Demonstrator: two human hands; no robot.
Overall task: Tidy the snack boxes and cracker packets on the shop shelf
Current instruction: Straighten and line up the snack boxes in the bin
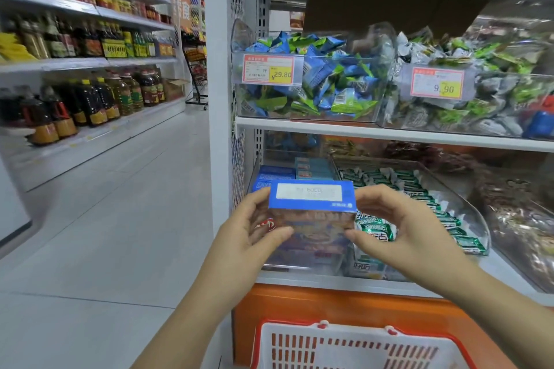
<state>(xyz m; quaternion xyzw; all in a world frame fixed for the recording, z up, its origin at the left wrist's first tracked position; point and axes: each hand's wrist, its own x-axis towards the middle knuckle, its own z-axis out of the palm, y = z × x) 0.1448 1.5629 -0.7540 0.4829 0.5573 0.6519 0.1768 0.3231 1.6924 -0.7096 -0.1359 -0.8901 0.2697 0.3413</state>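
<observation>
- A red-and-white basket [359, 347] sits nearest, below the hands, in front of the shelf unit's orange base [344, 305].
- The left hand [254, 228] grips the left end of a blue snack box [311, 210], with the thumb on the front face and curled fingers at the upper edge.
- The right hand [398, 231] grips the box's right end the same way, thumb tip on the lower front corner.
- The box hangs between the two hands, blue top tilted towards the camera, above the front left corner of the lower shelf [329, 281].
- Just behind it, more blue boxes [275, 177] stand stacked at the shelf's left end.
- Green-and-white cracker packets [419, 198] lie in rows in a clear tray to the right, touching one another.
- On the upper shelf [389, 133], clear bins hold blue-green packets [329, 81] and grey-green packets [491, 105].
</observation>
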